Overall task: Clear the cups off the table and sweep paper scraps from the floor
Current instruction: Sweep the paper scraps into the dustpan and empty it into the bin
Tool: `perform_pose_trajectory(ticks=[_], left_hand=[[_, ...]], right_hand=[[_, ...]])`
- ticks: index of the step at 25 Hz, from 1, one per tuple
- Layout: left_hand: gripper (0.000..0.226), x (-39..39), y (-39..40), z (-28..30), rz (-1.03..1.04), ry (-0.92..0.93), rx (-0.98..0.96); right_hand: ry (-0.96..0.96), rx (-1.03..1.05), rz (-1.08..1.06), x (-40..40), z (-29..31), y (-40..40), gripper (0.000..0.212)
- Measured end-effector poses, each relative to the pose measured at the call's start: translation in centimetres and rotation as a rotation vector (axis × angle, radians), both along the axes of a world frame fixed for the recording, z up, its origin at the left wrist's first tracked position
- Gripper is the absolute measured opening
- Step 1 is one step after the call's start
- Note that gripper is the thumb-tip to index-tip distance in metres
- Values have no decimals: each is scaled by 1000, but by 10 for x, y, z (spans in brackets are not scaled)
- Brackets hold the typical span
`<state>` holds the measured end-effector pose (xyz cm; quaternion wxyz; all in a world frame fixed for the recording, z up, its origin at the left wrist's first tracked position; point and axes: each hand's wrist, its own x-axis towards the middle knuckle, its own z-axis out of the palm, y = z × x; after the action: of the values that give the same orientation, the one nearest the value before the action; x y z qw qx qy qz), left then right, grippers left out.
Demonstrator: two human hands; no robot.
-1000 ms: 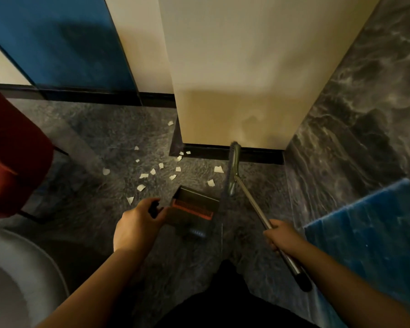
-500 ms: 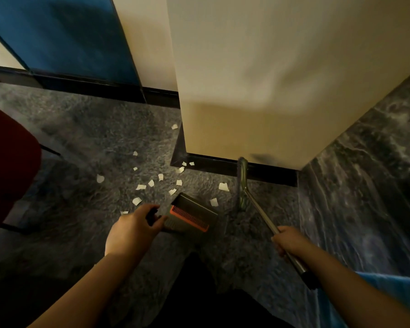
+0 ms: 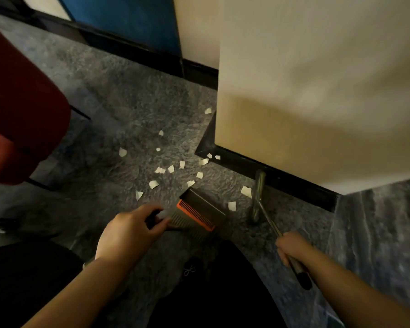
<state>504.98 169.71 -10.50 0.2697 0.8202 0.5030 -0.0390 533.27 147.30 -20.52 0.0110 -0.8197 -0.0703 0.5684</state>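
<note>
Several white paper scraps (image 3: 160,170) lie scattered on the grey carpet (image 3: 128,119) near a pillar's corner. My left hand (image 3: 128,230) grips the handle of a dark dustpan (image 3: 199,210) with an orange comb strip, its mouth set on the carpet facing the scraps. My right hand (image 3: 291,248) holds the metal handle of a broom (image 3: 258,195), whose head rests on the floor by the pillar's black skirting, right of the dustpan. Two scraps lie between the broom head and the dustpan. No cups are in view.
A cream pillar (image 3: 317,91) with black skirting fills the upper right. A red chair (image 3: 17,110) stands at the left with thin black legs. A blue wall panel (image 3: 128,22) runs along the back. Dark marble-look wall (image 3: 376,233) rises at the right. My dark trouser leg is at the bottom.
The view has shifted down and right, and the red chair now shows larger at left. The dustpan and broom have stayed close to the same scraps; the broom head sits slightly nearer the skirting.
</note>
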Motion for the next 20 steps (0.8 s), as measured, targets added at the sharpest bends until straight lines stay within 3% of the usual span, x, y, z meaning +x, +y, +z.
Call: perform_pose_trajectory(ticks=[4, 9, 13, 16, 20], left_hand=[[29, -2, 0, -5, 2, 11, 28], [28, 2, 9, -9, -162, 13, 106], [29, 7, 25, -9, -186, 28, 89], [26, 11, 30, -9, -216, 23, 90], [25, 12, 31, -7, -233, 19, 89]], right_hand=[[113, 63, -106, -9, -5, 25, 30], [159, 96, -231, -34, -6, 51, 14], [256, 60, -431, -55, -9, 56, 9], [276, 83, -450, -69, -13, 53, 18], [298, 127, -464, -82, -8, 50, 14]])
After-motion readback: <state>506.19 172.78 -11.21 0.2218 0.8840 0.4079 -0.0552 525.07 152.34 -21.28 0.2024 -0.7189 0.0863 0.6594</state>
